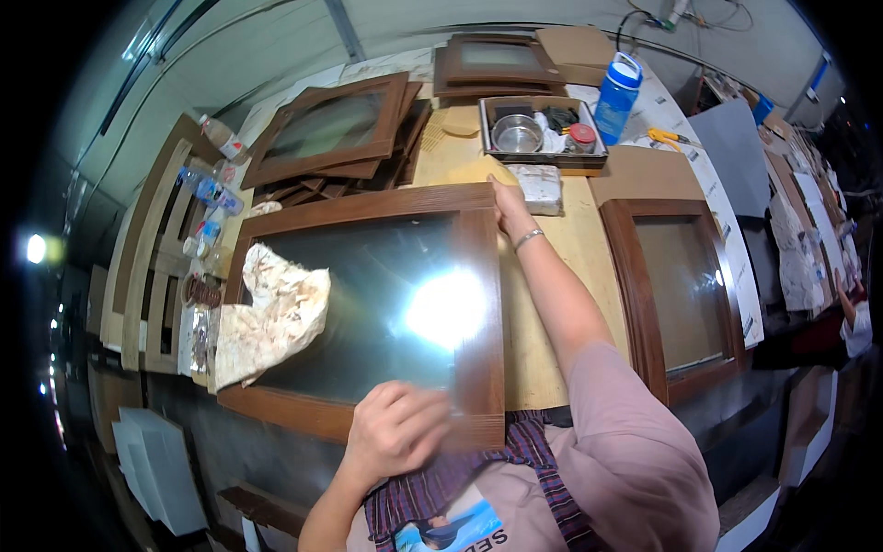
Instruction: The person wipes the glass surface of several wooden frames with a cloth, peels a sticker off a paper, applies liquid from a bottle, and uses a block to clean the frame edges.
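A brown wooden cabinet door (479, 304) with a dark glass panel lies in front of me, its near edge by my apron. My right hand (509, 207) grips its far right corner, the fingers partly hidden. A yellow sheet (478, 171), perhaps sandpaper, lies just beyond that hand. My left hand (400, 428) is over the door's near rail with its fingers curled in. Motion blurs it at the right side, and anything inside it is hidden. On the door's left part rests a crumpled, brown-stained white cloth (280, 308). A bright light reflects in the glass.
More framed glass doors are stacked at the far left (391, 129) and back (451, 69); another door (635, 294) lies right. A box (543, 166) holds a metal bowl and red-lidded jar. A blue bottle (616, 101), yellow-handled tool (667, 136) and several plastic bottles (212, 190) stand around.
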### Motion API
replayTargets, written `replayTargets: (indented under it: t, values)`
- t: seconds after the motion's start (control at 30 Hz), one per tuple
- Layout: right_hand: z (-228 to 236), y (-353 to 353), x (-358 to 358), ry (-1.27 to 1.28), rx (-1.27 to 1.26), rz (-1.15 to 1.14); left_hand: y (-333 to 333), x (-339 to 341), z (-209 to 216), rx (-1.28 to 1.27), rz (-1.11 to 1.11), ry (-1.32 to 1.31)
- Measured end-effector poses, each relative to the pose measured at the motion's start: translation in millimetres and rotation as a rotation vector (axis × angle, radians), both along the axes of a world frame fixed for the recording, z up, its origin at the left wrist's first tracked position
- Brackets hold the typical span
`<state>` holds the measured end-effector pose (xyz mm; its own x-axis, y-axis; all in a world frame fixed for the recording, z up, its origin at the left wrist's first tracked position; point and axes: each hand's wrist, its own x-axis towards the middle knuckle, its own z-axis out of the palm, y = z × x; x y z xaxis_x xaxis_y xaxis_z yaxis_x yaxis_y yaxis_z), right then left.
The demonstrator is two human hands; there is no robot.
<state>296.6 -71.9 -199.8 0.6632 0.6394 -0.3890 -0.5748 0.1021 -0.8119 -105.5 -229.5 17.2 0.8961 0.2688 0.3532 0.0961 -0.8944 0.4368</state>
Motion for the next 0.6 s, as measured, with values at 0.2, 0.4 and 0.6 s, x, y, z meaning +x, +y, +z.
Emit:
replayTargets:
  t: [0.2,0.4,0.6]
  values:
    - [74.9,-104.2,-52.3,-0.253,-0.163,0.300,46.7,-38.8,28.8,0.365,0.456,0.054]
    - [153.7,-169.8,-113.2,-0.614,-0.120,0.448,147.8,-110.0,-37.5,0.150,0.565,-0.027]
    - [152.7,-167.8,-123.4,-0.499,-0.068,0.396,36.5,-141.4,34.0,-1.012,0.519,-0.351]
